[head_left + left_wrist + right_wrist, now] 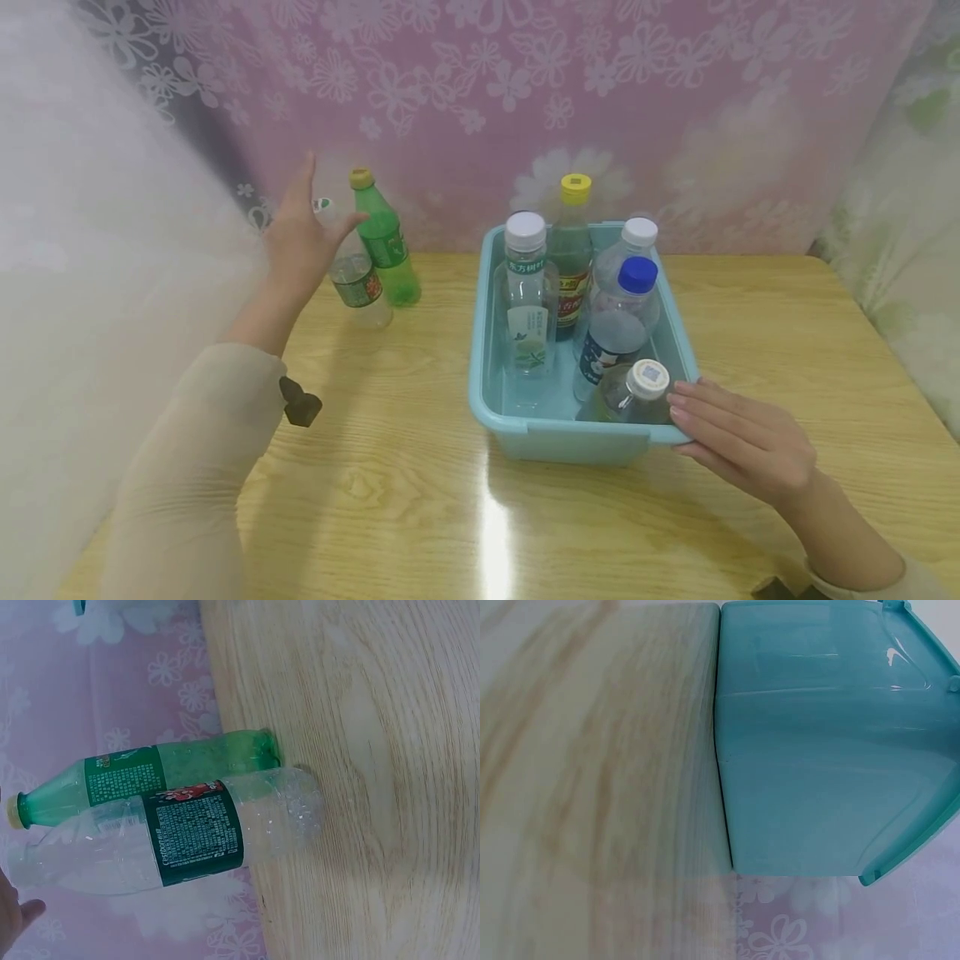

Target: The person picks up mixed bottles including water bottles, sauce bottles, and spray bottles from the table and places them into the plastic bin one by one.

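My left hand (300,242) reaches out with thumb and forefinger spread, beside the top of a clear plastic bottle (120,851) with a dark green label. In the head view the hand partly hides that bottle. Right behind it stands a green soda bottle (384,242) with a yellowish cap. My right hand (750,442) rests on the near right corner of a light blue plastic bin (585,446), its fingers straight along the rim. The right wrist view shows the bin's outer side (825,765) but no fingers.
Several bottles stand in the bin: one with a white cap and pale label (529,325), a yellow-capped one (573,242), a blue-capped one (618,329), and others with white caps. The wooden table (405,467) meets a pink flowered curtain (450,108) at the back.
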`<state>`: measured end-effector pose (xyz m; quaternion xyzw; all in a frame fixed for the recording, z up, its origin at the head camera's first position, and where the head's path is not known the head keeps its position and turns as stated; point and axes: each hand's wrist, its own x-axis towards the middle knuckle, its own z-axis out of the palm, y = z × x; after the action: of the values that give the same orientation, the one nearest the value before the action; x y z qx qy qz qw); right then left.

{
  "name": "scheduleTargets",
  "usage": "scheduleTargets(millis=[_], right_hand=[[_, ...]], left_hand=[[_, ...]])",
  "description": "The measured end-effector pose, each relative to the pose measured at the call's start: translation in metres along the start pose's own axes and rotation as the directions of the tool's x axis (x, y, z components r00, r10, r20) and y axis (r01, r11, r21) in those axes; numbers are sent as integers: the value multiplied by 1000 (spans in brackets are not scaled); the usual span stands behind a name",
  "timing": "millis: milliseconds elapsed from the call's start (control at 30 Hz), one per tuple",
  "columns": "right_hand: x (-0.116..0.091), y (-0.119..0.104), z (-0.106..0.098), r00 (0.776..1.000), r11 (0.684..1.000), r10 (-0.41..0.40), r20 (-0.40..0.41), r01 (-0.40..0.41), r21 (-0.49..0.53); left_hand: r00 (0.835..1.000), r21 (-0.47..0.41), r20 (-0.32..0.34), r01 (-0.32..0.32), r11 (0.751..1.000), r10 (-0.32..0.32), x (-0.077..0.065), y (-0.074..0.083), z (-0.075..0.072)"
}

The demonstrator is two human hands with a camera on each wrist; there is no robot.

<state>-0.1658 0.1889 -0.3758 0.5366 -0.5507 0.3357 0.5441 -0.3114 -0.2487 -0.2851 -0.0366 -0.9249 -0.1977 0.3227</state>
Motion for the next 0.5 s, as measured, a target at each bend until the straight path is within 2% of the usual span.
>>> scheduleTargets(millis=[100, 200, 333, 500], right_hand=[[0, 0, 1, 1000, 1000, -2, -4, 2, 0], [0, 0, 1, 1000, 1000, 0, -5, 0, -3], [-2, -1, 0, 1000, 1000, 7, 5, -7, -4], [-3, -1, -1, 1000, 1000, 11, 16, -11, -3]], left_hand=[[988, -69, 122, 103, 992, -94, 2, -3, 0], [961, -116, 221, 194, 974, -165, 4, -6, 1], [935, -121, 281, 258, 959, -216, 3, -11, 3], [921, -140, 312, 287, 948, -233, -1, -16, 7]])
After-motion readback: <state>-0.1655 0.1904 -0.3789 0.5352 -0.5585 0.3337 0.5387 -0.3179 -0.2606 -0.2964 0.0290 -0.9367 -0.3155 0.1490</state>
